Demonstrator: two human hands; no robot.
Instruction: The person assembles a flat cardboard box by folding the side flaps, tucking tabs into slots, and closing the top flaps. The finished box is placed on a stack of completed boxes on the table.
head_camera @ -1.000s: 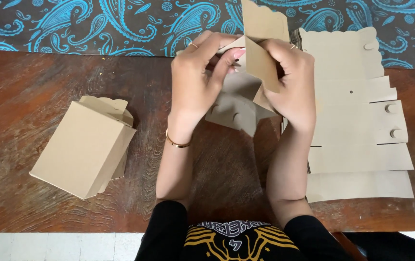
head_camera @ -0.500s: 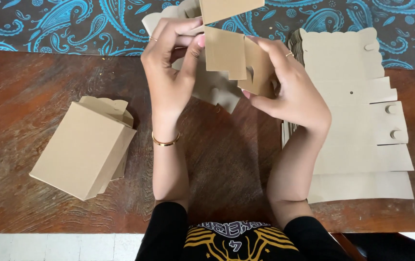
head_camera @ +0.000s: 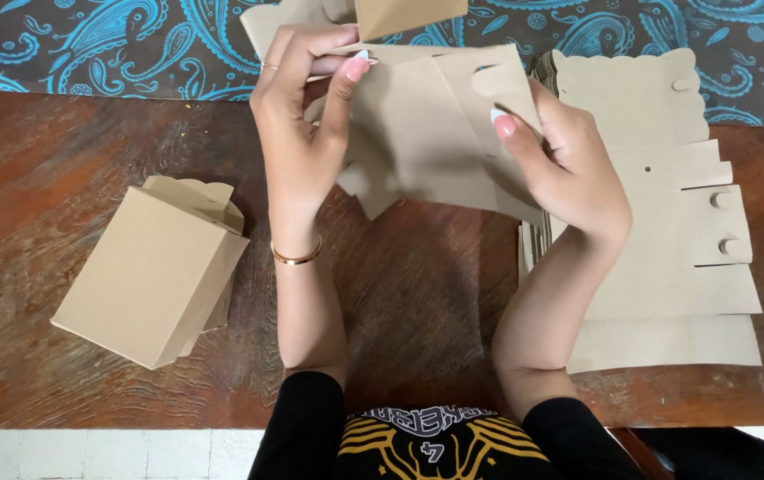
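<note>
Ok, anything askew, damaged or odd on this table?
Nothing stands out. Both hands, left hand and right hand, hold an unfolded cardboard blank; a folded box lies on its side; the flat stack is slightly fanned, undamaged.

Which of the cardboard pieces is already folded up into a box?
The folded box lying left of the left hand. The piece in both hands is only part-folded, and the stack at right is flat.

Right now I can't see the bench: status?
Both hands, left hand and right hand, grip the flat cardboard blank, raised. Folded box left, blank stack right. Nothing blocking.
</note>
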